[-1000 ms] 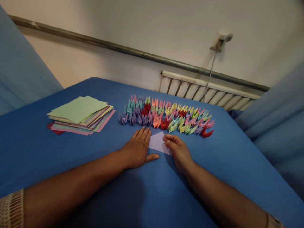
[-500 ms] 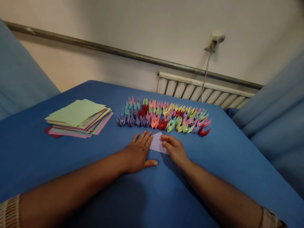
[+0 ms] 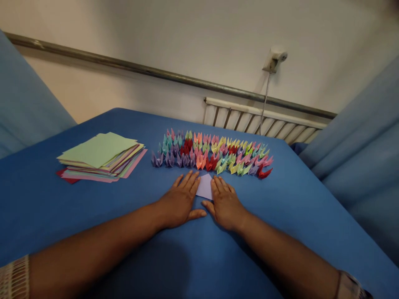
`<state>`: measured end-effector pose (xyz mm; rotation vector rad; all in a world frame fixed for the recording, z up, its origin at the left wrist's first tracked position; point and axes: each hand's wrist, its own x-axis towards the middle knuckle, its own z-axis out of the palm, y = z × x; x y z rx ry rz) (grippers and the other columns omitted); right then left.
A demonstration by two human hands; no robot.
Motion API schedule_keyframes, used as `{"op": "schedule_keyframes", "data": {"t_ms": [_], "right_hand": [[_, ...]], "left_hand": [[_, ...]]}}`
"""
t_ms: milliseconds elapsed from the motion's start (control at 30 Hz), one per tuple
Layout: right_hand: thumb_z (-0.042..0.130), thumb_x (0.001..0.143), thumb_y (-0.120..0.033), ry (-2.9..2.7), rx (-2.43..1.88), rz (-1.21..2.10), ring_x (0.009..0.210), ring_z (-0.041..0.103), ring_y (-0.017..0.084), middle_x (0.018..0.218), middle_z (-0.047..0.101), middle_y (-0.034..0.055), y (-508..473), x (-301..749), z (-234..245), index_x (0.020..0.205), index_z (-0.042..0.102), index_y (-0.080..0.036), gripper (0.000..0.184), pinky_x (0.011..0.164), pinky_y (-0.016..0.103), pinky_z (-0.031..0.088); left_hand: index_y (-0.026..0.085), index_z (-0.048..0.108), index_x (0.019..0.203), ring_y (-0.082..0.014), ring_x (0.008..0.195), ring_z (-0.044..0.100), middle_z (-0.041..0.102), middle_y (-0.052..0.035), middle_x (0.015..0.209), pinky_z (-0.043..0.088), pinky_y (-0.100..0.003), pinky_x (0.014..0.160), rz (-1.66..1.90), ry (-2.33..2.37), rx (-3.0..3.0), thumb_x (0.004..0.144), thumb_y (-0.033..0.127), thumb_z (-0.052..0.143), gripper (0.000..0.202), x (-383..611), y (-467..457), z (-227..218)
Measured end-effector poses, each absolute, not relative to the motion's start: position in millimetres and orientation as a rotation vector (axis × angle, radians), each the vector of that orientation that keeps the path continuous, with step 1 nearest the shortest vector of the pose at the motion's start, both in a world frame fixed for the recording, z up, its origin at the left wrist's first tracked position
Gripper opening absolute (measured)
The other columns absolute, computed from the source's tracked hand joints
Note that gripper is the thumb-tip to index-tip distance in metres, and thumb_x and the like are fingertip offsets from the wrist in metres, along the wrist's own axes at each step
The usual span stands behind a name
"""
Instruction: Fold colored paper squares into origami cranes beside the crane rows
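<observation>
A small lavender sheet of origami paper (image 3: 204, 187) lies flat on the blue table cover, with its top coming to a point. My left hand (image 3: 181, 199) rests palm down on its left edge, fingers stretched out and thumb spread toward me. On the right edge my right hand (image 3: 225, 200) lies flat too, its fingers extended and its thumb reaching toward the left one. The paper's two side edges are hidden under the fingers. Just beyond the fingertips stand rows of small folded paper cranes (image 3: 212, 155) in many colours.
A stack of coloured paper sheets (image 3: 99, 151), pale green on top, sits to the left, with a red sheet (image 3: 69, 176) poking out beneath. Behind the blue-covered table (image 3: 134, 265) are a wall rail (image 3: 149, 69), a radiator (image 3: 243, 116) and a socket with a cord (image 3: 273, 60). Blue curtains (image 3: 368, 158) hang at both sides.
My right hand has gone from curled fingers raised at the paper's right side to lying flat on it. My left hand has stayed in place. The view has shifted slightly.
</observation>
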<state>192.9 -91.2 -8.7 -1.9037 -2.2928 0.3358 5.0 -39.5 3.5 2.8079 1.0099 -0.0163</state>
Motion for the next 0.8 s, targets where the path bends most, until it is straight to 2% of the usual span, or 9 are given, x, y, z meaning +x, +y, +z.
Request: {"op": "schedule_keyframes", "data": {"t_ms": [100, 167, 333, 433, 533, 633, 800], "right_hand": [[0.037, 0.095, -0.05, -2.318, -1.901, 0.327, 0.146, 0.017, 0.033, 0.157, 0.021, 0.0204, -92.7, 191.5, -9.2, 0.149, 0.027, -0.001, 0.073, 0.116, 0.05, 0.019], [0.037, 0.095, -0.048, -2.329, -1.9, 0.32, 0.146, 0.017, 0.033, 0.157, 0.022, 0.0204, -93.3, 191.2, -9.0, 0.149, 0.028, -0.001, 0.071, 0.116, 0.049, 0.019], [0.035, 0.095, -0.051, -2.319, -1.893, 0.297, 0.145, 0.019, 0.034, 0.156, 0.023, 0.0215, -93.5, 192.7, -11.4, 0.148, 0.028, -0.001, 0.073, 0.115, 0.05, 0.02], [0.036, 0.095, -0.051, -2.296, -1.898, 0.292, 0.145, 0.018, 0.035, 0.156, 0.022, 0.0217, -94.1, 193.0, -12.1, 0.148, 0.028, -0.001, 0.074, 0.114, 0.052, 0.021], [0.041, 0.094, -0.046, -2.34, -1.788, 0.245, 0.147, 0.014, 0.032, 0.159, 0.018, 0.0163, -93.7, 191.8, -8.0, 0.15, 0.026, -0.006, 0.07, 0.115, 0.051, 0.018], [0.042, 0.095, -0.041, -2.489, -1.566, 0.272, 0.147, 0.014, 0.026, 0.159, 0.022, 0.0105, -89.9, 190.3, -2.6, 0.151, 0.027, -0.012, 0.064, 0.118, 0.046, 0.015], [0.037, 0.096, -0.05, -2.485, -1.588, 0.379, 0.146, 0.019, 0.028, 0.157, 0.024, 0.016, -80.3, 192.0, -4.1, 0.151, 0.024, -0.009, 0.07, 0.116, 0.044, 0.02]], "left_hand": [[0.009, 0.013, 0.153, -0.0345, 0.147, 0.007, 0.012, -0.0205, 0.159, 0.009, -0.049, 0.117, 0.033, 0.738, 2.836, 0.082, 0.078, 0.035, 0.101, 8.9, -46.5, 3.3], [0.01, 0.012, 0.153, -0.0332, 0.147, 0.01, 0.015, -0.0213, 0.158, 0.012, -0.047, 0.118, -0.008, 0.638, 2.806, 0.083, 0.078, 0.034, 0.1, 9.7, -49.2, 2.6], [0.007, 0.019, 0.151, -0.0368, 0.146, 0.011, 0.017, -0.0251, 0.156, 0.013, -0.053, 0.115, -0.08, 0.841, 2.785, 0.084, 0.078, 0.03, 0.098, 5.2, -42.5, 4.1], [0.005, 0.022, 0.15, -0.0385, 0.146, 0.011, 0.015, -0.0258, 0.156, 0.012, -0.053, 0.115, -0.105, 0.993, 2.776, 0.083, 0.079, 0.031, 0.101, 3.0, -36.1, 5.2], [0.005, 0.022, 0.15, -0.0387, 0.146, 0.011, 0.014, -0.0246, 0.157, 0.011, -0.052, 0.115, -0.116, 1.045, 2.779, 0.082, 0.079, 0.033, 0.101, 2.7, -33.8, 4.1], [0.006, 0.021, 0.151, -0.0379, 0.146, 0.011, 0.016, -0.0237, 0.157, 0.011, -0.052, 0.115, -0.091, 1.038, 2.785, 0.083, 0.078, 0.033, 0.099, 3.0, -34.4, 2.2], [0.004, 0.021, 0.151, -0.0384, 0.146, 0.01, 0.014, -0.0248, 0.157, 0.01, -0.052, 0.115, -0.101, 1.033, 2.781, 0.082, 0.078, 0.034, 0.101, 3.2, -34.5, 2.4]]}}
